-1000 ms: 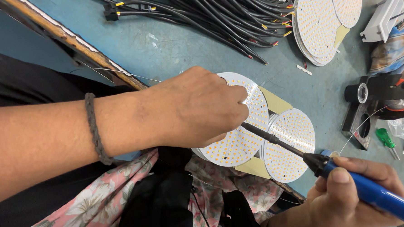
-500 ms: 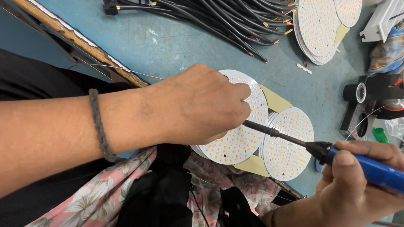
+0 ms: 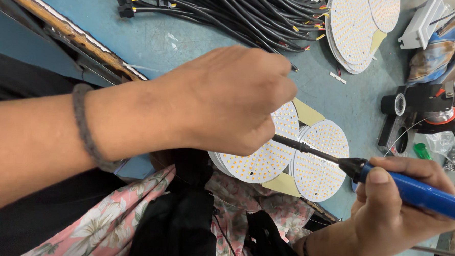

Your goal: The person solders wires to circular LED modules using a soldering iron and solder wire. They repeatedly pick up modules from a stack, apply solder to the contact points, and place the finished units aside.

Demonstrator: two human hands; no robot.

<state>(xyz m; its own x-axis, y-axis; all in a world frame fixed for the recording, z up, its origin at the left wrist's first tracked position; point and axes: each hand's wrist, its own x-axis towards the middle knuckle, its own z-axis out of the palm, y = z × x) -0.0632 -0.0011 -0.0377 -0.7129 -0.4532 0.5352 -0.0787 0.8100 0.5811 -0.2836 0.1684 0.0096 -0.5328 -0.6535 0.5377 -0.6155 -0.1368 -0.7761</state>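
Note:
My left hand hovers with closed fingers over a round white LED board at the near edge of the blue table, and whatever it pinches is hidden under the fingers. My right hand grips a blue-handled soldering iron. Its dark shaft runs left, and the tip disappears under my left hand. A second round LED board lies beside the first, on yellow backing pieces.
A bundle of black cables lies across the far side of the table. A stack of round LED boards sits at the far right, with a white block beyond it. A black stand is at the right.
My left hand has shifted slightly up and right over the board. The soldering iron stays pointed under it, with my right hand a little lower.

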